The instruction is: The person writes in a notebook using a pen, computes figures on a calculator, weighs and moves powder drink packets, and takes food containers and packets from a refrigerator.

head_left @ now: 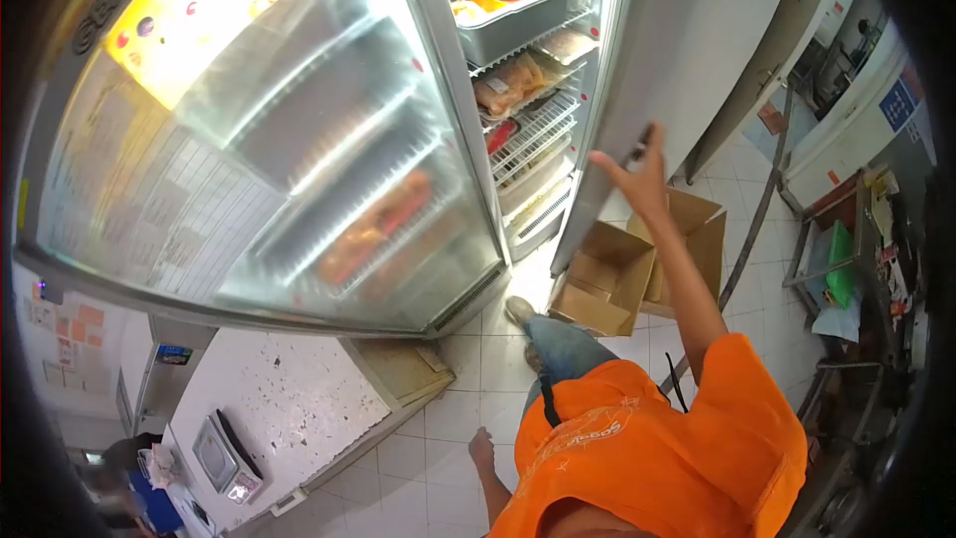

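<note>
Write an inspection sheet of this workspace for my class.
Surface: white worktop, visibly chipped or stained, bearing a weighing scale.
Job's things: lit refrigerator, packaged food on its shelves.
Clutter: open cardboard boxes on the floor.
Hands: right hand raised, thumb spread; dark item at its fingers, grip unclear. Left hand low, grip unclear.
Cables: nothing certain seen; dark strip across floor, nature unclear.
Surroundings: cluttered rack at picture right.

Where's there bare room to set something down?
The speckled white counter has room between the digital scale and refrigerator. Floor tiles lie bare between counter and left hand. It's crowded around the bagged food inside the refrigerator.
</note>
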Available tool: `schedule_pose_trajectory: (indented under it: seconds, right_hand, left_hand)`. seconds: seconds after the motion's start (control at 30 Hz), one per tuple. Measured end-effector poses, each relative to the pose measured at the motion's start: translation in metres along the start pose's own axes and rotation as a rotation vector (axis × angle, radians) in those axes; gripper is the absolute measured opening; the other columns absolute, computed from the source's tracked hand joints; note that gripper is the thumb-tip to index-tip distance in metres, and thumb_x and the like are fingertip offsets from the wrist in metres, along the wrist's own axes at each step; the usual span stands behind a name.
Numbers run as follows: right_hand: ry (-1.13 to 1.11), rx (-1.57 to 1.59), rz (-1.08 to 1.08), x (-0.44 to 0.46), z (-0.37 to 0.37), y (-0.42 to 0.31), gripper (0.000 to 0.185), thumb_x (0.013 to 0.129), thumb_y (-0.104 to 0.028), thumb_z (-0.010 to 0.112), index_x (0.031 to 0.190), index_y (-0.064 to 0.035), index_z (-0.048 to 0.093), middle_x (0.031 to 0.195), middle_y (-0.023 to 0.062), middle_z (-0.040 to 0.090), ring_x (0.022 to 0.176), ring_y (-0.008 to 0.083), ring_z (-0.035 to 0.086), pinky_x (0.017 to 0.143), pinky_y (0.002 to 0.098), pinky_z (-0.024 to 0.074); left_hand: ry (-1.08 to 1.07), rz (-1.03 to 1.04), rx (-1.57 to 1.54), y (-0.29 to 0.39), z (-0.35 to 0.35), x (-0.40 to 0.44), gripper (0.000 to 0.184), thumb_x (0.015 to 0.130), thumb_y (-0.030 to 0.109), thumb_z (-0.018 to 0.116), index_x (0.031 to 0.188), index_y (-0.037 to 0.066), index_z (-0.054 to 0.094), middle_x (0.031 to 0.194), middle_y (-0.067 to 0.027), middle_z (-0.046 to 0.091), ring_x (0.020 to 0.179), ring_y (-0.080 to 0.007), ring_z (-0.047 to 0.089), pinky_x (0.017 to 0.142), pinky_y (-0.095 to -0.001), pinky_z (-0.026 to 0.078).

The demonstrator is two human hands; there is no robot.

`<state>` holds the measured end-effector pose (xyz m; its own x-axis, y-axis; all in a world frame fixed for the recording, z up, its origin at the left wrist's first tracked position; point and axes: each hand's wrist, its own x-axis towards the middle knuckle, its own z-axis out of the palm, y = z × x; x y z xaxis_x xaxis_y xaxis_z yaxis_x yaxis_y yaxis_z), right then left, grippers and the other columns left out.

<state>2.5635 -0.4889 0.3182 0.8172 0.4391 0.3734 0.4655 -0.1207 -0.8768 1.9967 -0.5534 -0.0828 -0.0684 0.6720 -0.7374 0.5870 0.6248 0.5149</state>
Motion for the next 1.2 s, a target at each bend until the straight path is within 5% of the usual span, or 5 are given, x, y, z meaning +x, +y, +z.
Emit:
schedule_pose_trajectory:
  seconds: [0.37, 0.7, 0.87, 0.97, 1.2]
  right_hand:
    - [0.363, 0.005, 0.055, 0.004, -0.141, 0.083, 0.087, 0.084, -0.027, 0.078, 0.147, 0.0058, 0.028, 0.142, 0.0178, 0.045, 0.128, 0.0268, 0.045, 0.107, 0.0366, 0.0356]
    - [0.833, -0.319, -0.213, 0.035, -0.164, 0.081, 0.087, 0.093, -0.053, 0.059, 0.148, 0.0045, 0.024, 0.145, 0.0208, 0.038, 0.130, 0.0324, 0.042, 0.112, 0.0425, 0.0302]
    - [0.385, 0.150, -0.686, 0.063, -0.054, 0.076, 0.039, 0.087, -0.024, 0.049, 0.118, -0.0014, 0.043, 0.126, 0.0226, 0.047, 0.116, 0.0311, 0.050, 0.105, 0.0487, 0.0379]
    - [-0.234, 0.757, 0.005, 0.153, 0.038, 0.086, 0.037, 0.095, -0.016, 0.060, 0.126, -0.0009, 0.045, 0.114, 0.0118, 0.054, 0.108, 0.0203, 0.056, 0.096, 0.0349, 0.0457]
    - [-0.049, 1.119, 0.372, 0.323, 0.176, 0.062, 0.027, 0.089, -0.015, 0.071, 0.103, -0.0029, 0.052, 0.095, 0.0079, 0.058, 0.077, 0.0168, 0.063, 0.063, 0.0374, 0.0601]
  left_hand:
    - [0.016, -0.095, 0.037, 0.065, -0.017, 0.012, 0.044, 0.089, 0.039, 0.051, 0.074, 0.000, 0.064, 0.055, -0.0064, 0.051, 0.048, -0.0197, 0.047, 0.047, -0.0363, 0.040]
    - [0.030, 0.072, 0.182, 0.165, 0.045, 0.057, 0.046, 0.090, 0.041, 0.051, 0.074, 0.000, 0.064, 0.058, -0.0126, 0.057, 0.054, -0.0214, 0.055, 0.057, -0.0390, 0.044]
    - [0.032, 0.338, 0.135, 0.214, 0.124, 0.065, 0.048, 0.090, 0.043, 0.055, 0.077, -0.002, 0.064, 0.068, -0.0148, 0.064, 0.062, -0.0242, 0.060, 0.065, -0.0401, 0.047]
    - [0.045, 0.509, 0.099, 0.286, 0.160, 0.037, 0.039, 0.093, 0.033, 0.055, 0.076, 0.000, 0.063, 0.062, -0.0075, 0.056, 0.056, -0.0162, 0.052, 0.057, -0.0350, 0.041]
    - [0.055, 0.522, -0.362, 0.416, 0.212, -0.082, 0.033, 0.097, 0.022, 0.053, 0.068, 0.005, 0.050, 0.058, 0.0037, 0.038, 0.054, -0.0049, 0.033, 0.049, -0.0256, 0.027]
